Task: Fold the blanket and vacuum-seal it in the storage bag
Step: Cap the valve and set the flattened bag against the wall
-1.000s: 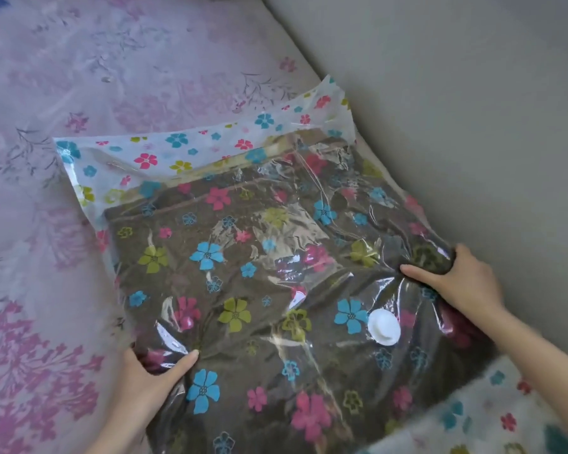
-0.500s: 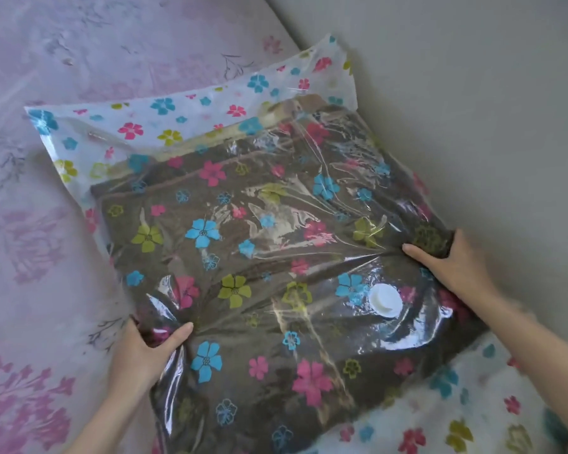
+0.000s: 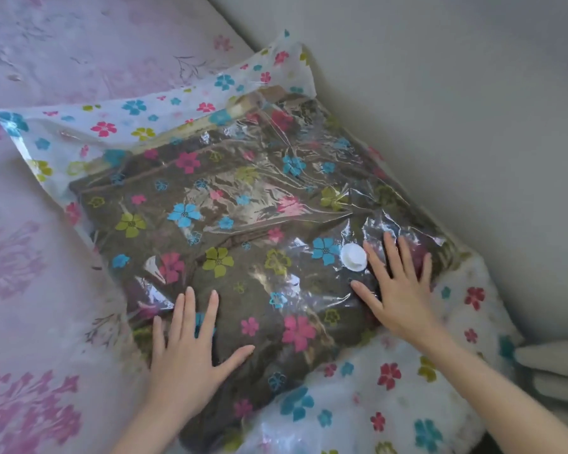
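Note:
A clear storage bag (image 3: 164,126) printed with coloured flowers lies on the bed. Inside it sits the folded brown blanket (image 3: 243,290), filling most of the bag. A round white valve (image 3: 353,256) sits on top of the bag toward the right. My left hand (image 3: 191,348) lies flat, fingers spread, on the near left part of the bag. Just right of the valve, my right hand (image 3: 399,286) rests flat with spread fingers on the plastic. Neither hand grips anything.
The bed has a pale pink floral sheet (image 3: 30,290). A plain wall (image 3: 440,109) runs along the right side, close to the bag's edge. A grey folded object (image 3: 551,371) lies at the right by the wall.
Both hands let go of the bag's side edges and moved onto its top, now lying flat with fingers spread. The view shifted closer.

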A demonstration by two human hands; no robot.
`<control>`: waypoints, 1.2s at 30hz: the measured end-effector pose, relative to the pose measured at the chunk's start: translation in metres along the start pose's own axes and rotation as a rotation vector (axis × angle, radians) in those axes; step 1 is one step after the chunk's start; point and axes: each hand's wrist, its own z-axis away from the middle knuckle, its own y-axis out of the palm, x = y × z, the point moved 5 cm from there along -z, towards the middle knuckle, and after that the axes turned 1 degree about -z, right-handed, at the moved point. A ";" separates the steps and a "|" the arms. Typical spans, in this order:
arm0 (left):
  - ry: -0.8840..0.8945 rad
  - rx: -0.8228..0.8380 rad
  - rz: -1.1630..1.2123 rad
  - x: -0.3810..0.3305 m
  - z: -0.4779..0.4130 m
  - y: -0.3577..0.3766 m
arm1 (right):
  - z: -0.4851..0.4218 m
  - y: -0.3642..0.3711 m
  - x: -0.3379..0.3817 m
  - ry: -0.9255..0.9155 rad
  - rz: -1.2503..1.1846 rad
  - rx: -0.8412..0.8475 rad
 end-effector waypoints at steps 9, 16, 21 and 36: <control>-0.035 0.004 0.050 -0.001 0.005 0.006 | 0.014 0.008 0.010 0.077 -0.004 0.012; -0.367 -0.028 0.537 0.039 0.075 0.009 | 0.147 0.063 0.063 0.244 -0.283 0.189; -0.533 0.063 0.892 0.054 0.102 0.050 | 0.186 0.131 0.059 0.323 -0.224 0.330; -0.400 0.112 0.694 0.039 0.081 0.036 | 0.140 0.046 -0.026 0.360 -0.366 0.154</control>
